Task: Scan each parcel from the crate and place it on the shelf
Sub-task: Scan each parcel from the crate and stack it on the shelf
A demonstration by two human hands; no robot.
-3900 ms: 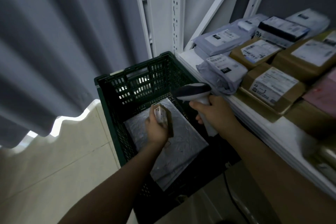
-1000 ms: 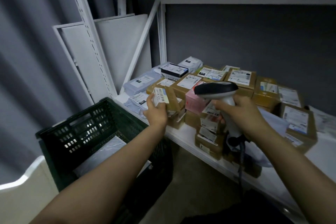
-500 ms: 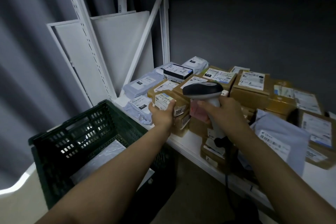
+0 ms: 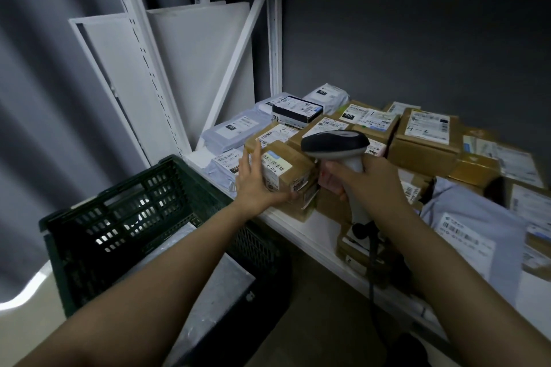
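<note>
A small brown cardboard parcel (image 4: 287, 171) with white labels sits on top of other boxes at the front of the white shelf (image 4: 301, 228). My left hand (image 4: 253, 185) rests against its left side with straight fingers, thumb along its lower front edge. My right hand (image 4: 362, 180) grips the handle of a grey barcode scanner (image 4: 334, 143), whose head hovers just right of the parcel, with its cable hanging down. The dark green crate (image 4: 98, 226) stands at lower left under my left forearm, with a grey plastic mailer (image 4: 214, 277) inside.
The shelf is crowded with brown boxes (image 4: 423, 140), grey mailer bags (image 4: 474, 226) and a black box (image 4: 296, 110). White shelf uprights (image 4: 140, 48) and a diagonal brace rise behind the crate. A grey curtain (image 4: 44, 83) hangs on the left.
My left hand carried the small parcel from the crate up to the shelf and set it on the front boxes; its fingers have now straightened. The scanner stayed in my right hand.
</note>
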